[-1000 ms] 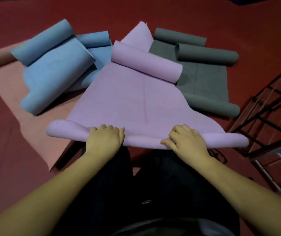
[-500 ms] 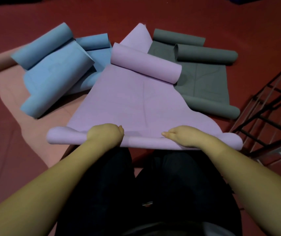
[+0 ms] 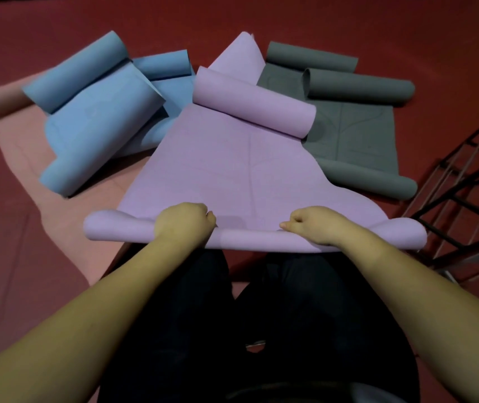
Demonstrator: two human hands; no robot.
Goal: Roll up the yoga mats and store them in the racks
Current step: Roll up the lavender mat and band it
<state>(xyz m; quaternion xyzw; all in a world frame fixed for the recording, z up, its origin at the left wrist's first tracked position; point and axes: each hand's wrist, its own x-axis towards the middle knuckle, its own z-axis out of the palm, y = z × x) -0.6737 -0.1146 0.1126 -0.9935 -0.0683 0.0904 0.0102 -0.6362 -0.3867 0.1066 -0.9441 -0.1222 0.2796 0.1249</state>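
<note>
A purple yoga mat (image 3: pixel 226 167) lies spread in front of me, its near edge rolled into a thin tube and its far end curled up. My left hand (image 3: pixel 184 223) grips the near roll left of centre, fingers curled over its top. My right hand (image 3: pixel 311 228) grips the same roll right of centre, thumb toward the middle. Left of it lie blue mats (image 3: pixel 93 120), partly curled. Grey mats (image 3: pixel 357 132) lie to the right with curled ends. A black metal rack (image 3: pixel 465 199) stands at the right edge.
A pink mat (image 3: pixel 23 158) lies flat under the blue ones, on the red floor (image 3: pixel 319 18). My dark-trousered knees (image 3: pixel 247 315) are right behind the purple roll. The rack's bars reach close to the roll's right end.
Both hands have turned forward over the near roll, fingers curling down out of sight. The purple roll has moved a little away from me.
</note>
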